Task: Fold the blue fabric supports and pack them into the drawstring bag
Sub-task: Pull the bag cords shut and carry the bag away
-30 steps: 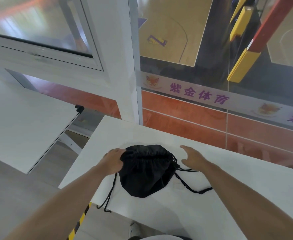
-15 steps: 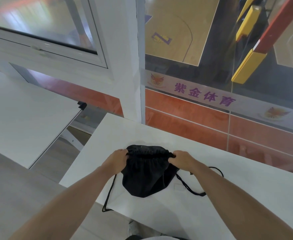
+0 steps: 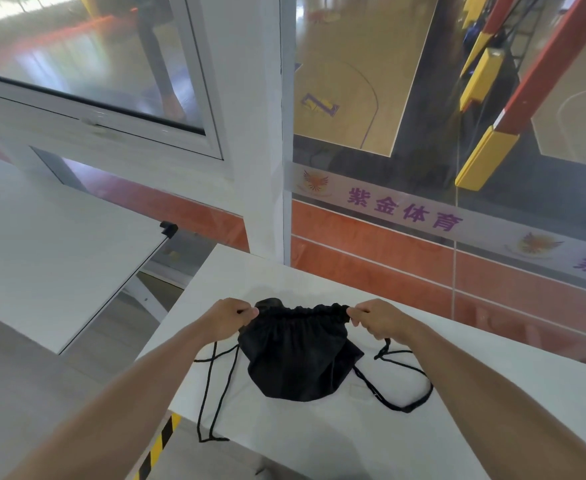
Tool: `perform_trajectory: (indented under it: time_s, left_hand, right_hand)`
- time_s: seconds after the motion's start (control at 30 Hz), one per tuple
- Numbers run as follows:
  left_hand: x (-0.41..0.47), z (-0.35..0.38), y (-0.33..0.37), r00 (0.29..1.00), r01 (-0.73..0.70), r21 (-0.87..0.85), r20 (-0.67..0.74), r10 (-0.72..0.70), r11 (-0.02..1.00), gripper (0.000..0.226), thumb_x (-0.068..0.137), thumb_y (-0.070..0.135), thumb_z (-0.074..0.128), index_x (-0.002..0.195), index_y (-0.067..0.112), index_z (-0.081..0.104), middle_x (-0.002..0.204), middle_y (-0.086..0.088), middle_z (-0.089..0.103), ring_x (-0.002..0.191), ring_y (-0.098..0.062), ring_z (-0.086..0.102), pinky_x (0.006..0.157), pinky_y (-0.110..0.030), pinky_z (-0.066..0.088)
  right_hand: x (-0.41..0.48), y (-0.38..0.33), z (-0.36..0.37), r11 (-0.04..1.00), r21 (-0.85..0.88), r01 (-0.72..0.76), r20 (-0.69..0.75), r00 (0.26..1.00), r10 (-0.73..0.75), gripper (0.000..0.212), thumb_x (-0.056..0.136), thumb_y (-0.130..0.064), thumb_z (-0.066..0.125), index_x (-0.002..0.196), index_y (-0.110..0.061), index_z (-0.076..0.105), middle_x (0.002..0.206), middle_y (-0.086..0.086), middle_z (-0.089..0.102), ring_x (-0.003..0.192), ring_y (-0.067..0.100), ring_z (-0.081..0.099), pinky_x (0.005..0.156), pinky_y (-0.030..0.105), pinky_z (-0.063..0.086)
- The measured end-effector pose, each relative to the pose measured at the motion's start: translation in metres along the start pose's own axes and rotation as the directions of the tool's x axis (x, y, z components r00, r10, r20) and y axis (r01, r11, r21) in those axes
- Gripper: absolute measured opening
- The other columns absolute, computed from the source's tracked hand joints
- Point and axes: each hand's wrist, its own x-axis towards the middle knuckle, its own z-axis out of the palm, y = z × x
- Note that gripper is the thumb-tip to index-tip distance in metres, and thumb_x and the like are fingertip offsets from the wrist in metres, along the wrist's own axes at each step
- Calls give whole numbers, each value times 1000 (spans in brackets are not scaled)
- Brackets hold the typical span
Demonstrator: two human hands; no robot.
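A black drawstring bag (image 3: 298, 355) lies on the white table (image 3: 423, 427) in front of me, its gathered mouth turned away from me. My left hand (image 3: 227, 318) pinches the left end of the mouth. My right hand (image 3: 379, 320) pinches the right end, and the rim is stretched between them. A black cord loop (image 3: 212, 393) hangs over the table's near left edge. A second cord (image 3: 400, 386) curls on the table to the right. No blue fabric shows; the bag's inside is hidden.
A second white table (image 3: 52, 258) stands to the left across a gap of grey floor. A white window post (image 3: 250, 133) and a glass wall rise just behind my table, with a sports court beyond. Yellow-black tape (image 3: 160, 445) marks the floor below the left edge.
My right hand came from open beside the bag to pinching the right end of its mouth. Both hands have since drawn apart and stretched the rim straight.
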Motion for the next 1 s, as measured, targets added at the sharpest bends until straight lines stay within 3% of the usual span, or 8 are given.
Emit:
perform_trajectory:
  time_s: [0.17, 0.4, 0.53, 0.6, 0.7, 0.83, 0.9, 1.0]
  left_hand:
    - [-5, -14, -11, 999, 4, 67, -44, -1, 998, 47, 100, 43, 51, 64, 12, 47, 62, 3, 46, 59, -14, 41, 58, -29, 35]
    - [-10, -36, -45, 965, 131, 181, -248, -84, 975, 50, 101, 47, 47, 58, 21, 44, 62, 3, 52, 63, -18, 53, 56, -30, 38]
    - [-2, -21, -46, 990, 133, 361, -91, -107, 923, 45, 101, 50, 39, 66, 23, 48, 76, 3, 60, 80, -23, 58, 72, -35, 45]
    - [-4, -16, -42, 991, 117, 478, 3, -135, 870, 36, 102, 44, 35, 77, 25, 54, 91, 1, 64, 89, -22, 58, 80, -38, 45]
    - [1, -3, -29, 998, 63, 486, -26, -58, 872, 33, 99, 28, 39, 127, 26, 56, 132, 1, 55, 121, -23, 51, 101, -41, 41]
    - [5, 30, 12, 978, -201, 273, 102, 179, 941, 66, 82, 25, 52, 146, 30, 37, 149, 6, 38, 137, -21, 32, 113, -43, 34]
    - [6, 50, 32, 954, -299, 371, 133, 269, 879, 75, 80, 41, 58, 148, 28, 28, 153, 4, 31, 139, -24, 28, 115, -44, 31]
    - [14, 74, 41, 962, -272, 506, 113, 250, 819, 83, 83, 51, 63, 150, 20, 27, 153, -1, 32, 140, -28, 29, 116, -44, 29]
  right_hand:
    - [-3, 22, -12, 999, 28, -19, -20, 1000, 19, 40, 101, -43, 50, 75, -13, 54, 55, -6, 32, 47, 12, 27, 47, 25, 25]
    - [-9, 49, -32, 988, -153, 0, -174, 984, -27, 44, 105, -38, 45, 77, -7, 58, 65, 1, 51, 60, 14, 46, 56, 23, 35]
    - [0, 50, -21, 970, -233, -62, -138, 990, 31, 44, 105, -37, 43, 75, -10, 59, 66, -1, 55, 62, 14, 52, 60, 23, 38]
    - [3, 53, -19, 968, -233, -95, -82, 994, 77, 42, 104, -38, 45, 77, -10, 61, 70, 3, 61, 65, 19, 59, 65, 27, 44]
    - [11, 45, -10, 945, -318, -79, -123, 992, 42, 30, 100, -39, 51, 110, -15, 65, 109, 4, 68, 103, 22, 65, 86, 32, 46]
    - [19, 14, 16, 912, -396, 112, -27, 991, -134, 68, 88, -42, 63, 150, -28, 39, 154, -2, 41, 141, 22, 38, 116, 42, 32]
    - [22, -3, 35, 857, -458, 237, 76, 971, -228, 75, 80, -48, 66, 148, -29, 39, 150, -4, 43, 139, 23, 39, 113, 44, 35]
    - [30, -17, 63, 799, -523, 296, 117, 954, -276, 58, 74, -54, 64, 126, -31, 51, 123, -4, 60, 115, 23, 56, 93, 43, 48]
